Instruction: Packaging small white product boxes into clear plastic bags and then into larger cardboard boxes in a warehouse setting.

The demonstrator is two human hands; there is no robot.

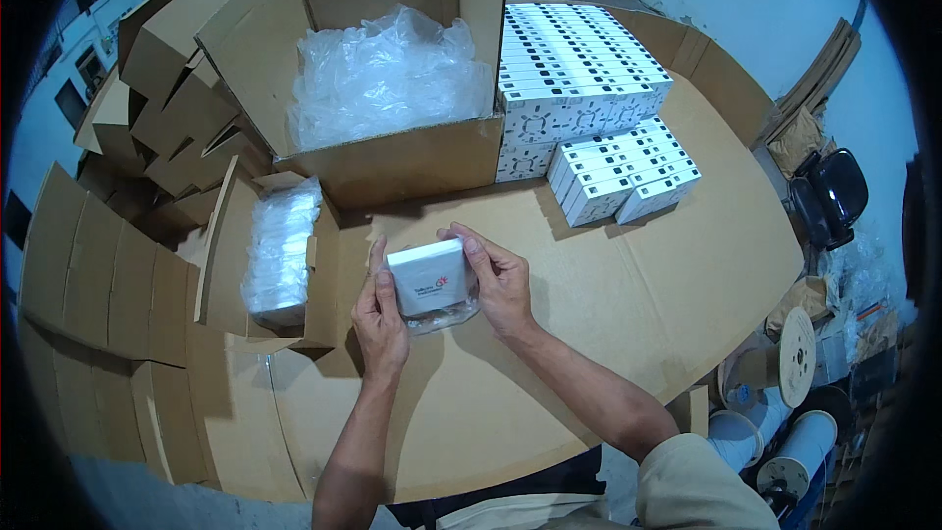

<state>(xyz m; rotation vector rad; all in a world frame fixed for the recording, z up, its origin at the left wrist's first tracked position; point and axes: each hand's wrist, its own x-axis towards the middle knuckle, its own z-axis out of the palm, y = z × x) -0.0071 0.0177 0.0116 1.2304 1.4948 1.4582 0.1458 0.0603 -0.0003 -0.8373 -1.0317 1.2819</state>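
Observation:
Between both hands I hold a small white square box (429, 280) in a clear plastic bag (446, 318). My left hand (378, 309) grips its left side, thumb along the edge. My right hand (500, 280) pinches the right upper corner, with the thumb on top. The bag's loose end hangs crumpled below the box. Just left of my left hand stands an open cardboard carton (322, 280) holding a row of plastic-wrapped pieces (283, 250). Beyond my hands is a large open carton (402, 169) heaped with clear plastic bags (392, 79).
White printed boxes (579, 118) are stacked at the back right, with a lower group (628, 172) before them. Folded cardboard cartons (177, 108) pile up at the left. Cardboard covers the table (628, 334). A black chair (829, 196) and cable spools (797, 358) stand off its right side.

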